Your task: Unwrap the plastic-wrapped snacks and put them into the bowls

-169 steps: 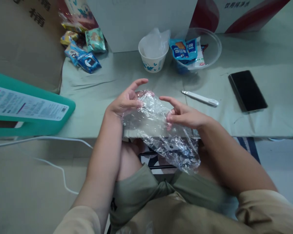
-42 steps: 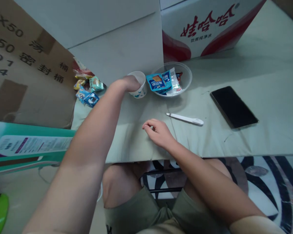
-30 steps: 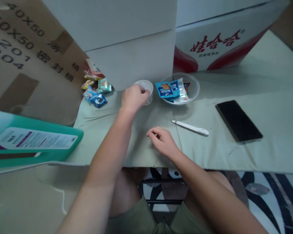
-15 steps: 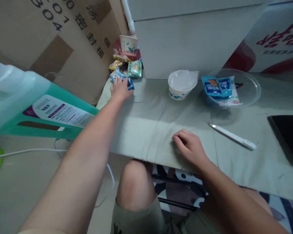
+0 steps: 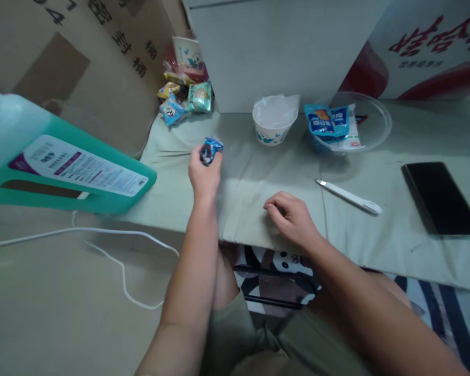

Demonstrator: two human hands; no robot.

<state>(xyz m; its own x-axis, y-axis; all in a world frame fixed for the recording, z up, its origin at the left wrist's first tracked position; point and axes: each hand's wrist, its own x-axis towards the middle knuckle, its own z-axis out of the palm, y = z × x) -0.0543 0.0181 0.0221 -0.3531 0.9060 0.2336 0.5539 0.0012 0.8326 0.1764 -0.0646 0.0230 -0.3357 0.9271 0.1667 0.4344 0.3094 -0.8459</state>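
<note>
Between the thumb and fingers of my left hand [image 5: 206, 175] is a small dark-blue snack packet [image 5: 211, 150], held over the cloth-covered table [image 5: 243, 203]. My right hand [image 5: 292, 215] rests near the table's front edge, its fingers curled; whether anything is inside them is hidden. Ahead of it stands a patterned paper cup [image 5: 272, 133] with a whitish plastic liner. A clear plastic bowl [image 5: 386, 122] to the right holds several blue packets [image 5: 325, 120]. A white-handled knife-like tool [image 5: 350, 197] lies right of my right hand.
Several snack packets [image 5: 199, 97] and another paper cup [image 5: 188, 55] crowd the back left corner. A large green liquid jug [image 5: 141, 175] stands at left, before a cardboard box [image 5: 113, 78]. A black phone [image 5: 441, 198] lies at right. White boxes [image 5: 282, 57] line the back.
My left hand has come away from the snack pile, moving right and nearer with the dark-blue packet. The right hand keeps its curled pose on the table. The camera view has shifted.
</note>
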